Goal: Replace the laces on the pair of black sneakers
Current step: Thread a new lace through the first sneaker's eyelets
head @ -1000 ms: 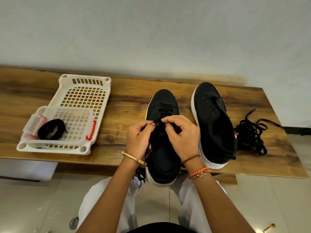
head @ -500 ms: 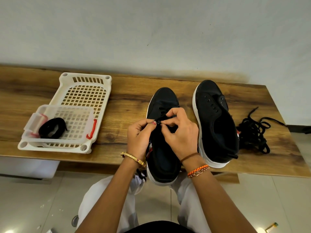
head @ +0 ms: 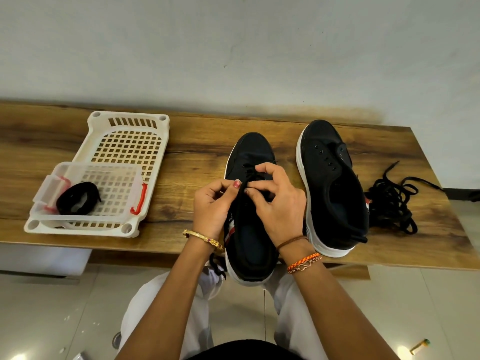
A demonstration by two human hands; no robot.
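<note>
1. Sneakers sit side by side on the wooden bench (head: pixel 181 141); the near sneaker (head: pixel 250 229) lies under both hands, the unlaced sneaker (head: pixel 335 193) just to the right of the grip.
2. Since a second ago the right hand (head: pixel 275 203) has shifted up toward the toe, then settled; its fingers pinch the new lace (head: pixel 244 189) at an eyelet.
3. Left hand (head: pixel 213 206) pinches the same lace beside it.
4. Judging by this, another eyelet is being threaded; upper rows remain.
5. Old laces (head: pixel 389 201) lie far right, a coiled lace (head: pixel 78 198) in the basket (head: pixel 130 120), left.
</note>
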